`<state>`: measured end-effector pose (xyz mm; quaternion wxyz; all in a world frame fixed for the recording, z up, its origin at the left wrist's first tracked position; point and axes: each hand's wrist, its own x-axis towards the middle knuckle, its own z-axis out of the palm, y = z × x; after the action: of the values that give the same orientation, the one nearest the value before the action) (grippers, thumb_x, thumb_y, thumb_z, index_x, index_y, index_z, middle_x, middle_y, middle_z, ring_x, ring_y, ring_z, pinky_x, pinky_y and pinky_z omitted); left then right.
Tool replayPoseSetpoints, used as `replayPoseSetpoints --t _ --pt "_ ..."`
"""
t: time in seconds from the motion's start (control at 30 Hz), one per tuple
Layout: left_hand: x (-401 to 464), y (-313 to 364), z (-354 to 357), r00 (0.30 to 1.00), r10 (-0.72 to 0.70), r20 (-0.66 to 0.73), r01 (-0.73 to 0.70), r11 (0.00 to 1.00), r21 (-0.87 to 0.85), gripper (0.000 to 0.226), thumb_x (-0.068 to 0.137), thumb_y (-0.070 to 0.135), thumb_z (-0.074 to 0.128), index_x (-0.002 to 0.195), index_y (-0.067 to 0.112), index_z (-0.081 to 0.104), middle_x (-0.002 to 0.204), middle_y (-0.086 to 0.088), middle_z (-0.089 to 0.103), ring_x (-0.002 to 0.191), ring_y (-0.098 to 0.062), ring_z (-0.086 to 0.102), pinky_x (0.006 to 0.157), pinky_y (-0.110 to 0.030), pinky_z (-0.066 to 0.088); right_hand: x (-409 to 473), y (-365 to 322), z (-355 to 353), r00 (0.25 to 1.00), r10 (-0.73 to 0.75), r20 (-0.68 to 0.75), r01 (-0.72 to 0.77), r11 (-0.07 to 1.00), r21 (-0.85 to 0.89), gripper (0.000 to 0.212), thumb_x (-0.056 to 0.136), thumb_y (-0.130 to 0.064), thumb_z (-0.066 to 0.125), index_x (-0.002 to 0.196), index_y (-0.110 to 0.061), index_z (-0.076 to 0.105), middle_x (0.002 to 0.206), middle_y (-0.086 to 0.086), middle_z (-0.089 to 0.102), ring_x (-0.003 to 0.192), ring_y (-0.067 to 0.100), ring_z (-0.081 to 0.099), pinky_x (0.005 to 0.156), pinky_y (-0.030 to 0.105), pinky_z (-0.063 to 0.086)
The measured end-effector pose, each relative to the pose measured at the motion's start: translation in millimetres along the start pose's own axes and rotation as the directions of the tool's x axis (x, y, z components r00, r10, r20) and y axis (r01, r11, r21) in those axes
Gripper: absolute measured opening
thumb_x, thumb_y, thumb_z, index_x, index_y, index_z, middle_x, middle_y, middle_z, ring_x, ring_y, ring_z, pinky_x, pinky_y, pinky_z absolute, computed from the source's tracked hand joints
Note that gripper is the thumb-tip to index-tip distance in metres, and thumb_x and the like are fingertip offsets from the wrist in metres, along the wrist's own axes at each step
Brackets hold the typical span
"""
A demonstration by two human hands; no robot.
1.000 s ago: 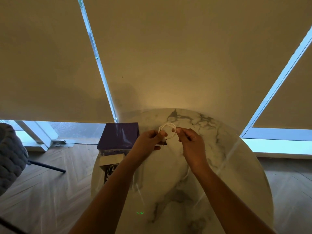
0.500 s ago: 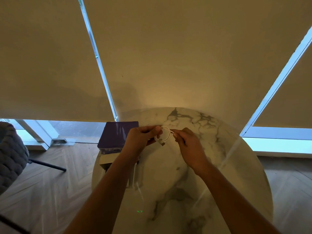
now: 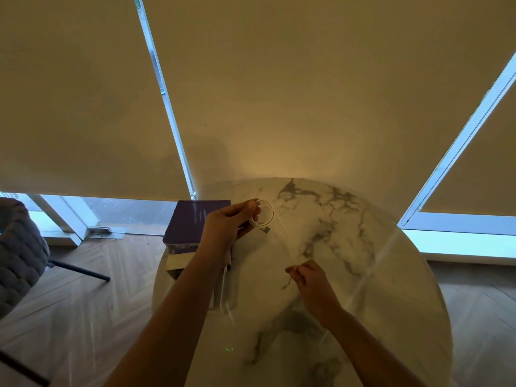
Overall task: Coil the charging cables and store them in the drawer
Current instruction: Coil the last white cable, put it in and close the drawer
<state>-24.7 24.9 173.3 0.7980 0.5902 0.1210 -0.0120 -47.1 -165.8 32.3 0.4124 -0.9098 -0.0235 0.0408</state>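
From my remote seat, the biggest thing is the round marble desk (image 3: pixel 349 247), and I place everything else against it. On the desk's left edge sits a purple box (image 3: pixel 195 222) with a pale open drawer (image 3: pixel 178 263) just below it, partly hidden by my left forearm. Over the far-left part of the desk my left hand (image 3: pixel 229 227) holds the coiled white charging cable (image 3: pixel 264 217), its fingers clamped on the loops, with a plug hanging at the bottom of the coil. From the coil a loose strand runs toward the desk's middle, where my right hand (image 3: pixel 312 277) has its fingers pinched together on the free end, a short tail dangling below. I judge the coiling step is in hand and nearly done. The next move calls for bringing that free end back around the loops, keeping the coil tight so it does not spring open, then carrying it left to the drawer
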Motion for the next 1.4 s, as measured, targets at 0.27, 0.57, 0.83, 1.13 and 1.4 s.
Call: replayPoseSetpoints --t 0.27,0.57,0.83,1.13,1.4 --pt "1.9 -6.0 -0.2 0.998 0.054 0.011 -0.055 0.994 0.097 0.017 0.086 0.013 0.066 0.101 0.008 0.072 0.086 -0.005 0.075 0.079 -0.009 0.069 0.067 -0.017 0.055 1.1 -52.6 -29.4 0.962 0.25 0.107 -0.242 0.605 0.758 0.023 0.1 -0.01 0.044 0.099 -0.002 0.065 0.095 0.018 0.067 0.077 0.025 0.066 0.074 0.031 0.057" --pt "-2.9 -11.2 8.2 0.993 0.099 0.067 -0.113 0.964 0.243 0.023 0.086 0.015 0.065 0.107 0.006 0.071 0.094 -0.006 0.074 0.084 -0.011 0.07 0.07 -0.017 0.055 7.0 -100.6 -61.7 0.96 0.24 0.143 -0.225 0.362 0.905 0.02 0.096 -0.021 0.051 0.108 -0.017 0.067 0.091 -0.001 0.073 0.073 0.013 0.057 0.069 0.026 0.045" --pt "-2.1 -18.5 11.3 0.985 0.165 0.047 -0.172 0.943 0.284 0.015 0.084 0.019 0.07 0.097 0.016 0.075 0.089 -0.004 0.075 0.091 -0.021 0.071 0.083 -0.031 0.057 5.1 -108.2 -63.2 0.958 0.021 0.287 -0.267 0.432 0.861 0.018 0.087 -0.012 0.061 0.103 -0.018 0.067 0.078 -0.002 0.065 0.065 0.007 0.054 0.061 0.023 0.039" --pt "0.4 -13.8 8.6 0.994 0.105 -0.005 -0.102 0.979 0.179 0.012 0.089 0.018 0.063 0.097 0.016 0.072 0.098 -0.009 0.073 0.096 -0.02 0.069 0.079 -0.023 0.055 3.9 -100.3 -54.9 0.991 0.101 0.089 -0.134 0.809 0.572 0.04 0.078 -0.001 0.073 0.116 -0.012 0.064 0.104 0.01 0.065 0.07 0.018 0.065 0.057 0.021 0.055" --pt "0.8 0.3 9.4 0.999 0.042 -0.033 -0.042 0.999 -0.016 0.018 0.089 0.015 0.062 0.105 0.011 0.07 0.1 -0.007 0.072 0.093 -0.014 0.067 0.069 -0.015 0.055 1.7 -51.2 -29.8 0.984 0.144 0.102 -0.158 0.977 0.141 0.015 0.077 -0.011 0.076 0.081 -0.022 0.066 0.072 -0.003 0.068 0.056 0.005 0.06 0.06 0.017 0.053"
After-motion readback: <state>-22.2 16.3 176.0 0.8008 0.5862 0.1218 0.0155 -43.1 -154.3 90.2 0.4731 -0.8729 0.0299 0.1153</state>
